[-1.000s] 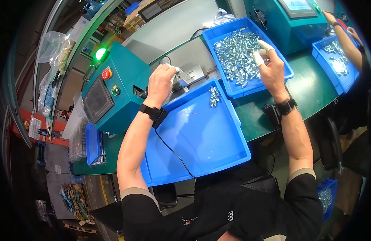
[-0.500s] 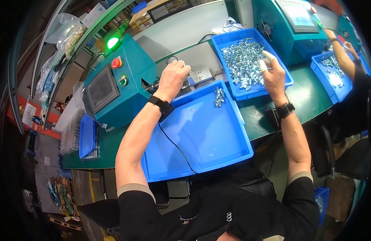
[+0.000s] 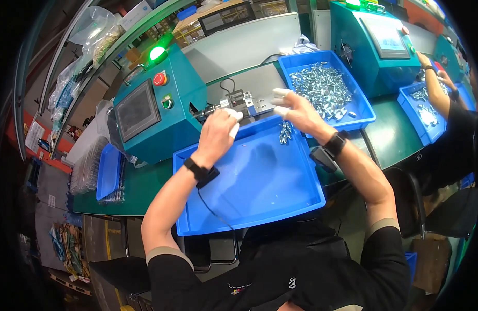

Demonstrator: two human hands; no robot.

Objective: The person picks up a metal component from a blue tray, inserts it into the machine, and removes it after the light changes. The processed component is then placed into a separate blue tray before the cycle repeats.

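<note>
On the green table [image 3: 146,181], the left hand [image 3: 218,136] pinches at the small metal fixture [image 3: 239,103]; right hand [image 3: 296,109] spread, empty. Tiny shiny metal parts [image 3: 285,132] look light, stiff, slippery: pinch by fingertips.

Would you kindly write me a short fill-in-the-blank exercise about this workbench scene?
1. The lamp on top of the teal machine glows ____.
2. The left hand rests at the small metal ____ on the grey plate.
3. The far tray beside the right hand holds a heap of small ____ parts.
4. The near tray is coloured ____.

Missing words: green; fixture; metal; blue
</note>
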